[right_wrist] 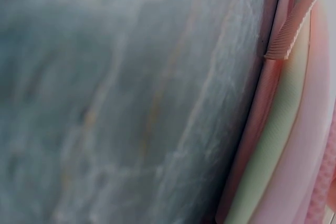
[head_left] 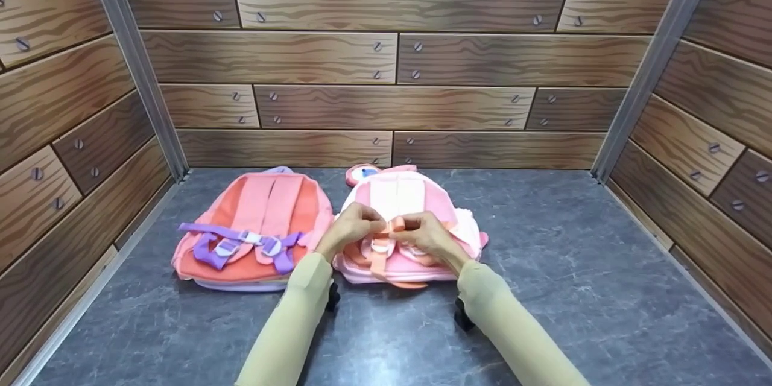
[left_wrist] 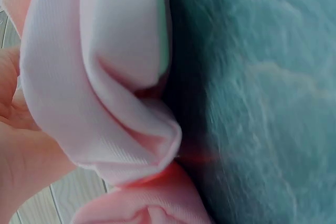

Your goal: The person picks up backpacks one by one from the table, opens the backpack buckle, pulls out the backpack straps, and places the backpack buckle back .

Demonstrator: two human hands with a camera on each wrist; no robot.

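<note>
A light pink and white backpack (head_left: 437,199) lies with its shoulder straps facing up. Over its lower middle, my left hand (head_left: 351,229) pinches an orange webbing strap (head_left: 379,262) near its top. From the other side my right hand (head_left: 429,235) pinches a folded orange end (head_left: 398,224) of the webbing, fingertips close to those of the left. A pale buckle (head_left: 380,246) sits on the strap just below. In the left wrist view, part of the left hand (left_wrist: 26,150) shows behind the pink fabric (left_wrist: 58,77). A loose strap end (right_wrist: 294,30) hangs over the bag's edge in the right wrist view.
To the left lies a coral backpack (head_left: 224,208) with purple straps (head_left: 208,230) joined by a white buckle (head_left: 250,238) across its front. A plush piece with an eye (head_left: 363,174) pokes out behind the pink bag. Wood-patterned walls (head_left: 386,60) enclose the dark marbled table (head_left: 573,289).
</note>
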